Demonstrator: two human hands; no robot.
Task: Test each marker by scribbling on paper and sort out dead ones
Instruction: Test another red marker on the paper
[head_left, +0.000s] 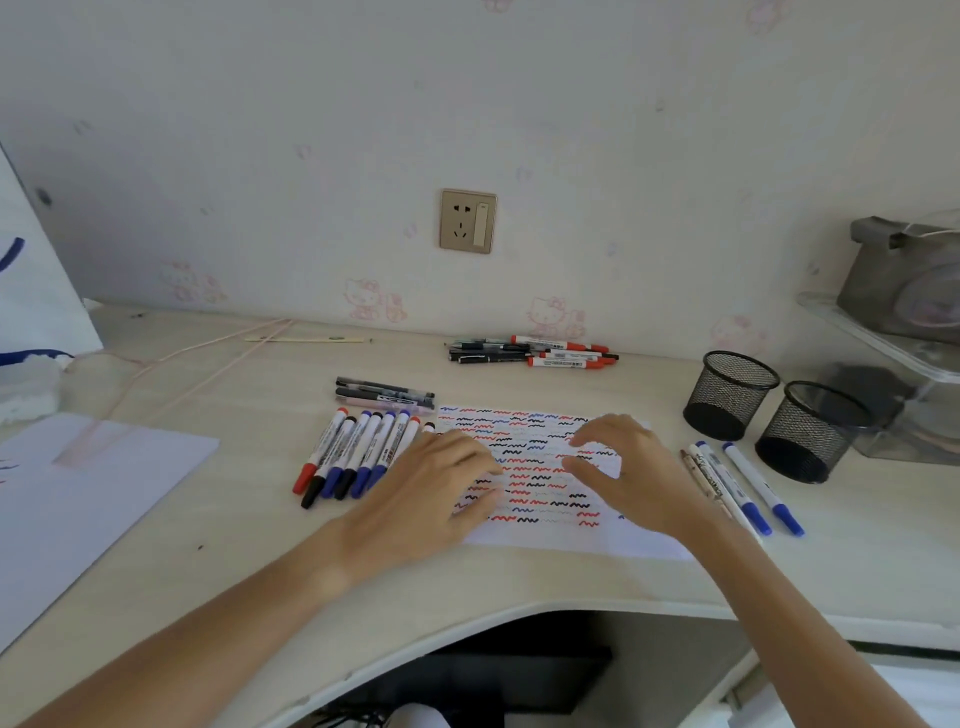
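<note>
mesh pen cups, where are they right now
In the head view, the two black mesh pen cups stand side by side at the desk's right, beyond the blue markers lying right of the scribble paper.

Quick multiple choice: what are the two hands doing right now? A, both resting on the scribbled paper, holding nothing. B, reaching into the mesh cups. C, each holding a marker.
A: the left hand and right hand lie on the scribbled paper, holding no marker.

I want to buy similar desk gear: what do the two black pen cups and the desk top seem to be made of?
The two pen cups look like black metal mesh: you can see through the fine grid of their walls, and the rims are solid bands. The desk top looks like pale wood-grain laminate, matte with faint streaks; solid wood cannot be ruled out.
</note>
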